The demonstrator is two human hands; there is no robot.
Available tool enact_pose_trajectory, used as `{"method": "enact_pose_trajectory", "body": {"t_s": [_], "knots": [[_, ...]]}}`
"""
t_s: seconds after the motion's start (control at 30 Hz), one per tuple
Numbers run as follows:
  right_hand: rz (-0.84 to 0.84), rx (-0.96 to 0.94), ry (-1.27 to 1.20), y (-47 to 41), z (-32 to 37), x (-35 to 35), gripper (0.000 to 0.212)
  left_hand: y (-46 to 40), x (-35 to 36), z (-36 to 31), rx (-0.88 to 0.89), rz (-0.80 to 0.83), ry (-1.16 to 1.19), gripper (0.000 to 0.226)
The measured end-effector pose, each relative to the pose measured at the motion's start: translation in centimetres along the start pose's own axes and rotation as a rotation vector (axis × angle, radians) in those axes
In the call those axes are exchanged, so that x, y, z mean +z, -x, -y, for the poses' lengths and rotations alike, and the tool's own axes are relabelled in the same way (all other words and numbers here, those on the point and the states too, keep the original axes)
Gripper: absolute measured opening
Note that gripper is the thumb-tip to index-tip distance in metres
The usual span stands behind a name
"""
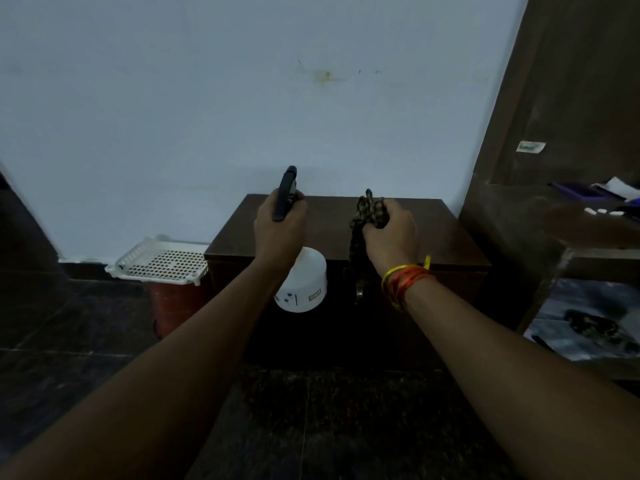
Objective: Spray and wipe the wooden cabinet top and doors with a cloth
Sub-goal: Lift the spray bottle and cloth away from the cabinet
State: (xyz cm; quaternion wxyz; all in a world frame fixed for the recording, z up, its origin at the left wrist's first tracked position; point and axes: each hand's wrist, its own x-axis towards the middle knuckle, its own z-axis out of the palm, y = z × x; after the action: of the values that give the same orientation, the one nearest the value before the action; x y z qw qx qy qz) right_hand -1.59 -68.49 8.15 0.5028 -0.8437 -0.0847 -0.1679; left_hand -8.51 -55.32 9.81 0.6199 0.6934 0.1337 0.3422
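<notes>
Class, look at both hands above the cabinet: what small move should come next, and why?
Probably squeeze the trigger: the left hand holds the spray bottle with its nozzle over the cabinet top, while the right hand grips the cloth, ready to wipe.

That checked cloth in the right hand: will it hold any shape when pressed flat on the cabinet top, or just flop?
Likely floppy: the cloth bunches in the right hand and its free end hangs limp below the fist. It probably weighs little, since a loose grip carries it. Pressed on the cabinet top, it should flatten and follow the palm rather than keep a shape.
</notes>
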Motion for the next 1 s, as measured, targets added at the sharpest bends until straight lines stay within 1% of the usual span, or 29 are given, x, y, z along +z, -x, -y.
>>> {"method": "enact_pose_trajectory", "body": {"t_s": [0.1, 0.33, 0.43, 0.57, 0.67, 0.8, 0.9, 1.0], "knots": [[0.009, -0.025, -0.015, -2.3, -0.4, 1.1, 0.021, -2.9, 1.1, 0.9, -0.023, 0.003, -0.003, 0.01], [-0.002, -0.07, -0.03, -9.9, -1.6, 6.8, 0.021, -11.7, 3.7, 4.8, 0.011, 0.018, 0.047, 0.011], [0.034, -0.056, -0.043, -12.3, -2.1, 8.9, 0.02, -14.9, 3.7, 5.7, 0.03, 0.03, 0.027, 0.015], [0.083, -0.01, -0.005, -14.2, -1.5, 10.0, 0.019, -17.8, 3.1, 5.1, -0.018, 0.041, -0.019, 0.018], [0.112, 0.04, 0.039, -15.2, 0.3, 9.7, 0.02, -19.5, 2.1, 3.4, -0.073, 0.015, -0.078, 0.017], [0.175, 0.102, 0.051, -16.1, 4.4, 9.6, 0.03, -21.9, -0.2, 0.2, -0.176, -0.046, -0.124, 0.02], [0.245, 0.132, 0.039, -16.3, 8.3, 10.3, 0.032, -23.3, -2.9, -2.0, -0.219, -0.049, -0.169, 0.021], [0.291, 0.165, 0.005, -15.8, 11.9, 12.3, 0.035, -24.9, -6.2, -3.3, -0.259, -0.043, -0.166, 0.024]]}}
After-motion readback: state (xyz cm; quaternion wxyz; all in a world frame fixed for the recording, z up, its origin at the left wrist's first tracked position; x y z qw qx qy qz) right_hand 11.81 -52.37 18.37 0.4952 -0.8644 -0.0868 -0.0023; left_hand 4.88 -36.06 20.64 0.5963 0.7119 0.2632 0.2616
